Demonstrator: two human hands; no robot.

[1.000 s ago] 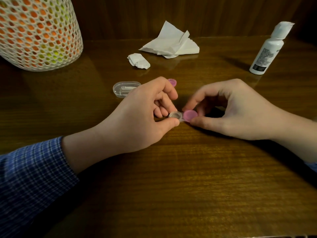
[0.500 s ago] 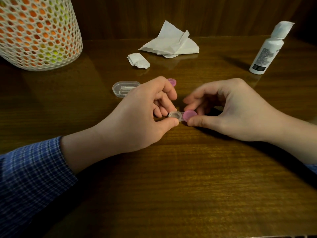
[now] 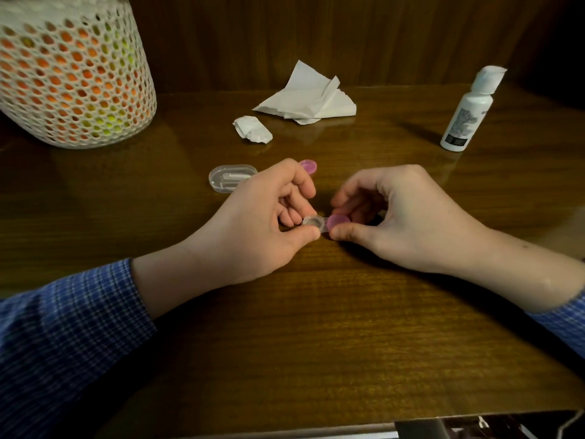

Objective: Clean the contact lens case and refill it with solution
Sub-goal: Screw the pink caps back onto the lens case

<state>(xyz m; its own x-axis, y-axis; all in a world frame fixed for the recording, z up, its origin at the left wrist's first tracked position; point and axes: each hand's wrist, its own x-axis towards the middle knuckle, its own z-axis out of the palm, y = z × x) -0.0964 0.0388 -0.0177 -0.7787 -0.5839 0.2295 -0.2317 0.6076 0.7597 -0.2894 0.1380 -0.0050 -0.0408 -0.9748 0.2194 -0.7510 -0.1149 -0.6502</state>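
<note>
Two hands meet at the middle of the dark wooden tabletop. Far left stands a white mesh basket with orange and yellow-green showing through its holes. Next comes a clear oval container, then a small crumpled tissue and a larger unfolded tissue toward the back. A loose pink cap lies just behind the left hand, whose grip pinches the open, uncapped well of the contact lens case. The right hand has its grip closed around the pink cap on the other well. Far right, a white solution bottle stands upright, well apart from the hands.
</note>
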